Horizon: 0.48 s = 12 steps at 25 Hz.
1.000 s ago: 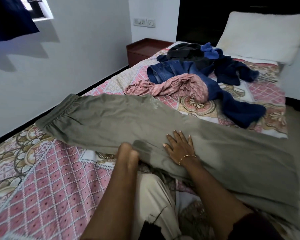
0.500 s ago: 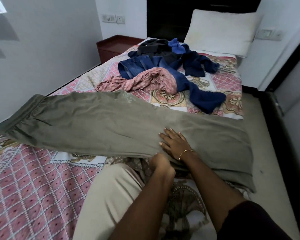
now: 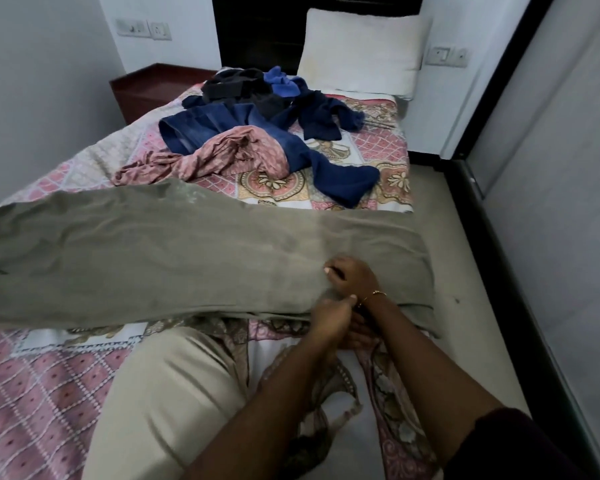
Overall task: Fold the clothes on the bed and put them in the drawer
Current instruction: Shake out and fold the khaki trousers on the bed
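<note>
Bed: one olive trousers gripped by left hand and right hand; one pillow

Olive trousers running off left edge, waistband end out of view. Left hand motion-blurred, its fingers lying hidden behind knuckles (hold on hem cannot be told). Right hand fingers curling into cloth, tips partly hiding. Garments in dark pile overlapping, count unclear. Bedside cabinet sitting half behind bed.

A home bedroom: patterned bed, white pillow at twelve o'clock (against a dark headboard), wall sockets at eleven.
</note>
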{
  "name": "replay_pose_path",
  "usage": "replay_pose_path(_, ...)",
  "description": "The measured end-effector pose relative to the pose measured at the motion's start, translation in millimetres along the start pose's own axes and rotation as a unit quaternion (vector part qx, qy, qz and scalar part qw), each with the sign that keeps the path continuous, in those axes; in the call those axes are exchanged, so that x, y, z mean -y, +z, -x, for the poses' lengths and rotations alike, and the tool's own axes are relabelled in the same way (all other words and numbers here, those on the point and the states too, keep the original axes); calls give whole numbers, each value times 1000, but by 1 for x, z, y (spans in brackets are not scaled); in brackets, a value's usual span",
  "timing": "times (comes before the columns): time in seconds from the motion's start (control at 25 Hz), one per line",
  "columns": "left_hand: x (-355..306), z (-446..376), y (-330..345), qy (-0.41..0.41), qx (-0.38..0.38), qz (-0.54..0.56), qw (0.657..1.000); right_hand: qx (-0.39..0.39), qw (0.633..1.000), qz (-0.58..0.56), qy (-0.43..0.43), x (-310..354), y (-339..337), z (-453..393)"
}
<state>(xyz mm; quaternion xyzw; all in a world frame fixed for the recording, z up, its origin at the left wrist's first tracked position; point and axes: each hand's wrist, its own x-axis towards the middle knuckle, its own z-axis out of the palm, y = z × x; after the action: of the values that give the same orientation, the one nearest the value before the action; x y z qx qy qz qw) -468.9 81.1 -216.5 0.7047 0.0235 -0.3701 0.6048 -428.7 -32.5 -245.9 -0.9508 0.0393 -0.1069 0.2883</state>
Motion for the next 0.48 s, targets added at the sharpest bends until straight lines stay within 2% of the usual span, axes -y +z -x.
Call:
replay_pose_path(0.04, -5, 0, 3, 80, -54, -132, 987, -55, 998, 0, 32, -8, -7, 7)
replay_pose_path(0.08, -10, 0, 5, 169, -108, -311, 929, -108, 992, 4, 66, -19, -12, 15)
replay_pose_path(0.12, -15, -2, 4, 249, -129, -459, 843, -149, 983, 10, 104, -30, -17, 25)
replay_pose_path(0.16, -18, -6, 2, 291, -111, -559, 769, -176, 973, 13, 147, -43, -20, 37)
replay_pose_path(0.2, -19, -15, -1, 292, -69, -637, 710, -198, 961, 15, 193, -54, -23, 49)
replay_pose_path(0.24, -19, -27, -2, 291, -27, -694, 658, -219, 947, 18, 235, -65, -25, 61)
replay_pose_path(0.28, -19, -38, -2, 291, 7, -727, 622, -234, 933, 17, 274, -74, -26, 72)
replay_pose_path(0.36, -20, -53, -3, 290, 28, -744, 601, -245, 912, -5, 328, -87, -28, 92)
replay_pose_path(0.4, -22, -57, -4, 315, 10, -728, 609, -243, 902, -23, 355, -93, -28, 101)
replay_pose_path(0.44, -24, -60, -5, 366, -27, -695, 619, -237, 894, -45, 377, -97, -29, 108)
replay_pose_path(0.48, -25, -59, -3, 438, -74, -654, 612, -235, 890, -69, 385, -102, -28, 114)
